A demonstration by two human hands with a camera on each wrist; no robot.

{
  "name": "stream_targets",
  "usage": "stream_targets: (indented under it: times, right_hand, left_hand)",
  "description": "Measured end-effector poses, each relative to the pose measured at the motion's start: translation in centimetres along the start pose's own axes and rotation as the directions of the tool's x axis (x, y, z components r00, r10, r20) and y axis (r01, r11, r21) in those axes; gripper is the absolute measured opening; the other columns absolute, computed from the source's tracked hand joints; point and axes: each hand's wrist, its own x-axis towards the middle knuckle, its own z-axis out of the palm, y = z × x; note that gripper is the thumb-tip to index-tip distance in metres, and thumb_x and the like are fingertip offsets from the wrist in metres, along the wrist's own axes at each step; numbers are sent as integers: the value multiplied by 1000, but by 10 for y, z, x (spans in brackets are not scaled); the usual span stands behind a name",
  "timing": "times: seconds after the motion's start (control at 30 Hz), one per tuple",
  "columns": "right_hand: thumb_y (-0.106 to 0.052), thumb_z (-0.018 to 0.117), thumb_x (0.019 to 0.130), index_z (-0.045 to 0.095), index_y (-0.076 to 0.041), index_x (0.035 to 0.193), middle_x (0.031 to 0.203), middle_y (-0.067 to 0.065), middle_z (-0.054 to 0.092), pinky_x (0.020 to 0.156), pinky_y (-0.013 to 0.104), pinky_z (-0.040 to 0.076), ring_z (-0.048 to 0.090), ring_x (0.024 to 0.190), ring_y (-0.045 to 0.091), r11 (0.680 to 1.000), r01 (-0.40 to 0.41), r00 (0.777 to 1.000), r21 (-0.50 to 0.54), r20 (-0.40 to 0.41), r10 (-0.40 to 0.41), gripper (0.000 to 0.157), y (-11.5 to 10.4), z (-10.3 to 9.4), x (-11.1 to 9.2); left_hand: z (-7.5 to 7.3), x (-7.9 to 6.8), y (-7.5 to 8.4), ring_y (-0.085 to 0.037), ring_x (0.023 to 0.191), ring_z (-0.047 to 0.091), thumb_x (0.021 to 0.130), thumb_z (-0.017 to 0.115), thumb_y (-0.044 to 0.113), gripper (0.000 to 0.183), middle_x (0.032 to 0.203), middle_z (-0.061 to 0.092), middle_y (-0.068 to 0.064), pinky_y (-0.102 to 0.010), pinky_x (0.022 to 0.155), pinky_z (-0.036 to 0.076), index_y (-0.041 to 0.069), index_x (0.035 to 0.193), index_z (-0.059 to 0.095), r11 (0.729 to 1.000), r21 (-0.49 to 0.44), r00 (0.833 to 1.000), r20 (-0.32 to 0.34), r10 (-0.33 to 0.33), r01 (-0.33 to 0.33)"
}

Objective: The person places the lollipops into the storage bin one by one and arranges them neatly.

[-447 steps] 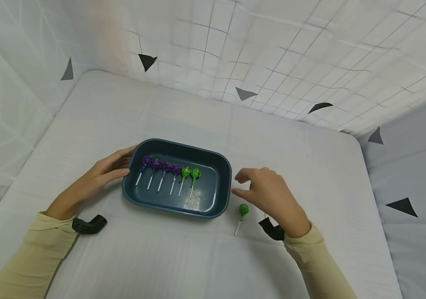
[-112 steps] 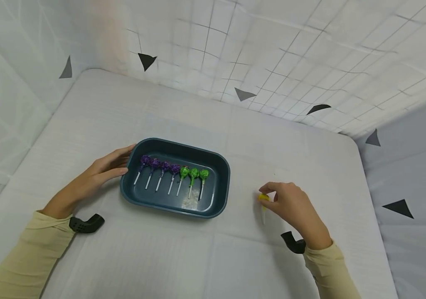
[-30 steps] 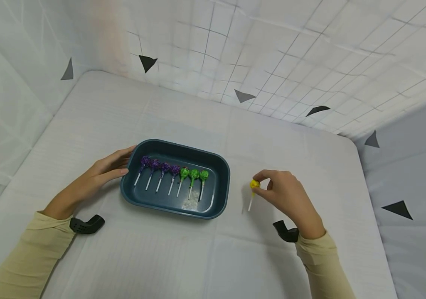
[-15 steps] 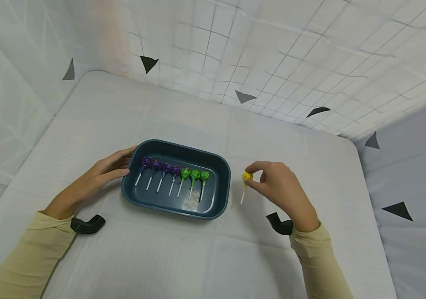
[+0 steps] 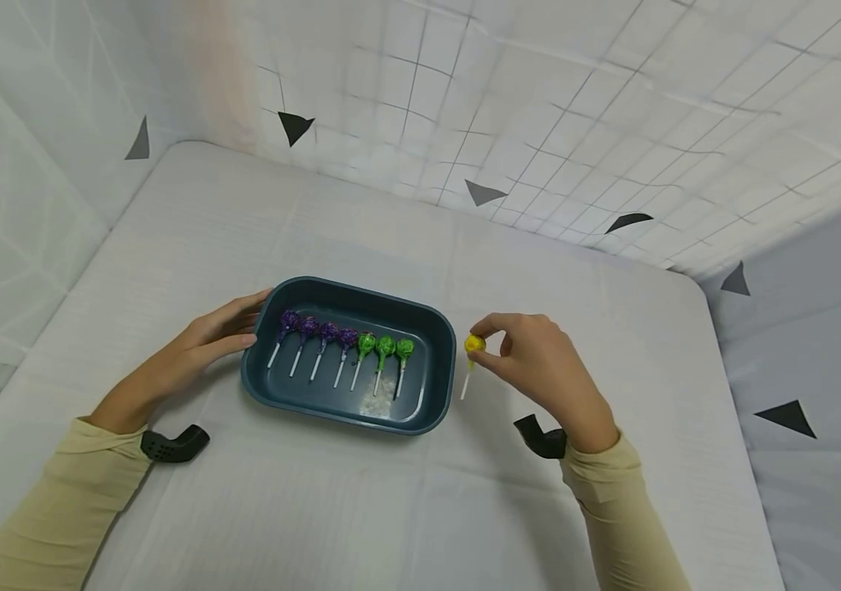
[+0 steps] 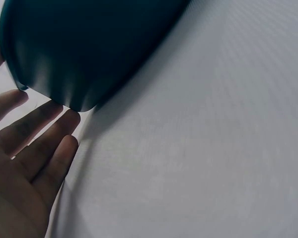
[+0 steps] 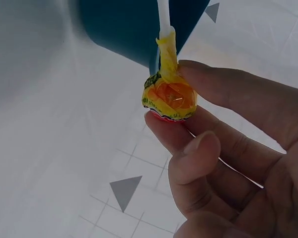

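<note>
A yellow-wrapped lollipop (image 5: 474, 343) is pinched by its candy head between thumb and fingers of my right hand (image 5: 541, 365), its white stick pointing down, just right of the tray. The right wrist view shows the yellow and orange wrapper of the lollipop (image 7: 170, 96) close up. My left hand (image 5: 187, 349) rests with extended fingers against the left end of the dark teal tray (image 5: 361, 423). Its fingers (image 6: 49, 129) touch the tray's outer wall in the left wrist view. Inside the tray lies a row of purple lollipops (image 5: 308, 327) and three green lollipops (image 5: 386, 346).
The tray stands on a white-covered table (image 5: 302, 509). White grid-patterned sheeting (image 5: 509, 98) rises behind it, with more sheeting at both sides. To the right of the green lollipops, bare tray floor shows.
A third green lollipop has joined the tray's row since the oldest frame. My right hand picked up the yellow lollipop and carried it left toward the tray. The left hand has stayed put.
</note>
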Motion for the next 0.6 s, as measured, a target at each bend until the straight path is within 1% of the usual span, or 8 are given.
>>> stream_targets:
  times: [0.37,0.6]
  right_hand:
    - [-25,82,89,79,-18,109,87,-4,74,58,28,47,58,70,14,1000,3,1000,-13,21,-2,20,-15,1,8]
    - [-28,83,89,79,-18,109,85,-4,73,56,28,47,58,70,16,1000,9,999,-11,33,-9,23,-23,3,15]
  left_hand:
    - [0,0,0,9,140,42,109,45,7,58,168,29,-22,-6,111,35,13,164,28,1000,5,1000,-1,0,0]
    - [0,0,0,8,140,42,109,45,7,58,167,30,-22,-7,111,36,13,164,28,1000,2,1000,0,6,-6]
